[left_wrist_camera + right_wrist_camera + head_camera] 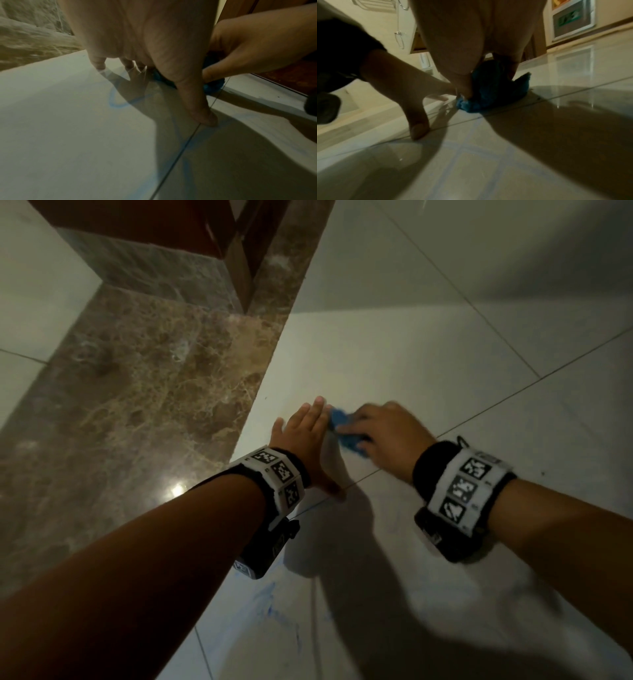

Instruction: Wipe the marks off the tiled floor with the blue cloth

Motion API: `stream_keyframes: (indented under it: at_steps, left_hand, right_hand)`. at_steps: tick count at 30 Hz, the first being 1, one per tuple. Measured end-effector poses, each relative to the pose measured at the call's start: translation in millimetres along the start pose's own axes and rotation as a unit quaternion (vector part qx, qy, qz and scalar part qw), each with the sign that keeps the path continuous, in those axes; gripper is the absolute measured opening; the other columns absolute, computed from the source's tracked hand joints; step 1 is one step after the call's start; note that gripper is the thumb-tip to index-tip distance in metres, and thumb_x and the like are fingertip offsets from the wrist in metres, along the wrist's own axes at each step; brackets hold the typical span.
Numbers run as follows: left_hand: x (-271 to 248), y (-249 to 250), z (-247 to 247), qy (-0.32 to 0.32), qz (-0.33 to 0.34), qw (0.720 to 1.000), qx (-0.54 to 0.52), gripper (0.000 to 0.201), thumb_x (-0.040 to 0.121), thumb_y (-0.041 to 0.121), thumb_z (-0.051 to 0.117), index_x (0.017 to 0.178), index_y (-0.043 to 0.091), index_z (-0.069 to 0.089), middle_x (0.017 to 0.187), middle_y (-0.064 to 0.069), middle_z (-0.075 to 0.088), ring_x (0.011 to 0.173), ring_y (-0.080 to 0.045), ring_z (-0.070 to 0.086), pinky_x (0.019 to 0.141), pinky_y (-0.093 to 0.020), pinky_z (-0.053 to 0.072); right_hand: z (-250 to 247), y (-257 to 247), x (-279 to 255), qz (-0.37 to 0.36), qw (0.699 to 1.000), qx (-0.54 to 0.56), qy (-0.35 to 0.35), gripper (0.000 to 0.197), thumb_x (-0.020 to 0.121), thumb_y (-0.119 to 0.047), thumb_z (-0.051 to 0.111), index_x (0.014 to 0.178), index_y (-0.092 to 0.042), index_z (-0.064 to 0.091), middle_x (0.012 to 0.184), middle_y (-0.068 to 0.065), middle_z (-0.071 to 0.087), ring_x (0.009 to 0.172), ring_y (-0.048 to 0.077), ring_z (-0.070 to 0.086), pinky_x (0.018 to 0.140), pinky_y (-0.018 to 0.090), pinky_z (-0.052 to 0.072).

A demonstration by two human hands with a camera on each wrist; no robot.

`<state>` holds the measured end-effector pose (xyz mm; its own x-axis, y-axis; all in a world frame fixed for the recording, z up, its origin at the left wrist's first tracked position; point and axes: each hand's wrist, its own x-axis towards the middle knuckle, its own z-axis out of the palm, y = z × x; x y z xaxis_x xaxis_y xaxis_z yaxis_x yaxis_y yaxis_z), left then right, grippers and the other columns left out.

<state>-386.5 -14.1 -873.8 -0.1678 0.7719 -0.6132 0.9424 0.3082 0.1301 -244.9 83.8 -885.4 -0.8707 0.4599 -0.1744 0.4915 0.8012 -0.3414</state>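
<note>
A crumpled blue cloth (344, 430) lies on the pale tiled floor (428, 364), and my right hand (383, 433) grips it with curled fingers and presses it down. In the right wrist view the cloth (489, 97) bulges out under the thumb. My left hand (305, 436) rests flat on the floor just left of the cloth, fingers straight and spread, thumb (204, 116) on a grout line. Blue marks (118, 100) loop across the tile under the left hand, and fainter blue smears (270, 604) lie nearer me. Faint blue lines (471, 155) cross the tile below the right wrist.
A brown marble strip (144, 392) runs along the left of the white tiles, ending at a marble plinth (154, 268) with dark wood above it. A framed panel (571, 23) leans on the far wall in the right wrist view. My arms cast broad shadows (359, 559) on the floor.
</note>
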Motion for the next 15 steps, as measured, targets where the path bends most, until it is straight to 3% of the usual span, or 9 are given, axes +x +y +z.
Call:
stream_keyframes:
  at_steps: [3,6,9,11,13,15]
  left_hand:
    - [0,-1,1,0.005,0.004,1.000,0.001,0.143,0.056,0.071,0.076,0.151,0.020,-0.020,0.158,0.003,-0.024,0.148,-0.019,-0.013,0.120,-0.050,0.004]
    - [-1,-2,1,0.012,0.007,1.000,-0.002,0.144,0.055,0.071,0.076,0.151,0.019,-0.018,0.159,0.003,-0.022,0.148,-0.018,-0.012,0.120,-0.049,0.004]
    - [-1,-3,2,0.014,0.011,1.000,-0.003,0.144,0.055,0.071,0.076,0.151,0.019,-0.017,0.159,0.003,-0.023,0.148,-0.018,-0.013,0.120,-0.049,0.004]
    - [0,-3,2,0.014,0.011,1.000,-0.006,0.145,0.054,0.071,0.076,0.151,0.019,-0.018,0.159,0.004,-0.022,0.148,-0.018,-0.012,0.119,-0.050,0.004]
    - [1,-3,3,0.014,0.009,1.000,-0.002,0.145,0.054,0.072,0.076,0.151,0.020,-0.019,0.159,0.004,-0.023,0.148,-0.018,-0.013,0.119,-0.051,0.005]
    - [1,-3,3,0.014,0.008,1.000,-0.001,0.146,0.054,0.072,0.076,0.150,0.020,-0.020,0.158,0.004,-0.024,0.148,-0.018,-0.013,0.119,-0.051,0.005]
  right_hand:
    - [3,3,0,-0.021,1.000,-0.004,-0.021,0.041,0.087,-0.016,0.056,0.125,-0.030,0.058,0.125,0.002,0.054,0.099,0.034,0.051,0.092,0.038,0.039]
    - [-13,45,21,0.095,0.994,0.036,0.036,0.038,0.089,-0.013,0.054,0.124,-0.026,0.060,0.126,0.010,0.054,0.109,0.035,0.053,0.098,0.033,0.037]
    - [-23,69,31,0.207,0.976,0.002,0.074,0.041,0.090,-0.014,0.047,0.128,-0.028,0.055,0.126,0.012,0.053,0.111,0.035,0.051,0.093,0.038,0.042]
    - [-15,54,26,0.156,0.986,-0.013,0.056,0.043,0.088,-0.011,0.049,0.128,-0.027,0.056,0.128,0.012,0.052,0.109,0.037,0.051,0.093,0.039,0.042]
    - [0,34,16,0.031,0.999,0.004,0.036,0.042,0.086,-0.010,0.055,0.125,-0.025,0.059,0.130,0.009,0.054,0.103,0.038,0.053,0.094,0.039,0.040]
    - [-1,32,14,-0.015,0.999,0.039,0.024,0.038,0.086,-0.010,0.057,0.121,-0.024,0.062,0.127,0.005,0.058,0.103,0.032,0.056,0.095,0.031,0.040]
